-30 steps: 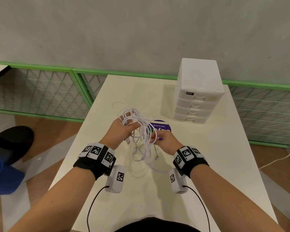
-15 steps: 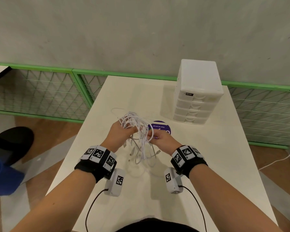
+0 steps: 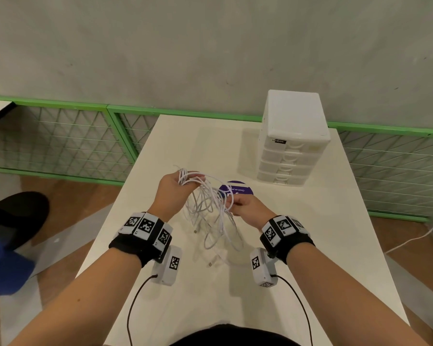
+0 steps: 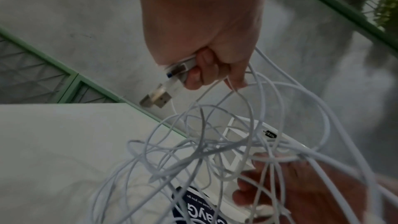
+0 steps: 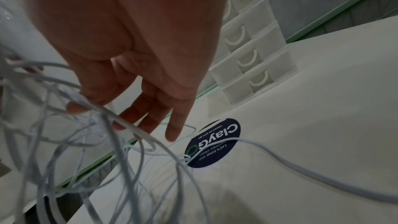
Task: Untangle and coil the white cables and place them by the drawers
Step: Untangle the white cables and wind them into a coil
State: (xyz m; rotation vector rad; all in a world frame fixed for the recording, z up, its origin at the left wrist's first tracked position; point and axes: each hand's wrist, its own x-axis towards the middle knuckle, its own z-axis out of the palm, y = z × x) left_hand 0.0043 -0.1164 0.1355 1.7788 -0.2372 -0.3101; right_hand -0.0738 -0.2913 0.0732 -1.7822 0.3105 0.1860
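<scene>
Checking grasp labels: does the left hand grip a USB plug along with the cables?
Yes, the left hand has fingers curled round a white USB plug and the white cables.

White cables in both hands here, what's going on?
A person is holding a tangle of white cables above the table. The left hand grips a bunch of strands with USB plugs; the right hand pinches strands on the other side. The cables are still knotted, nothing coiled, none placed by the drawers.

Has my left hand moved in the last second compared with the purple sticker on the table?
Yes. The left hand has risen and drawn left, away from the purple sticker, lifting the white cables.
</scene>
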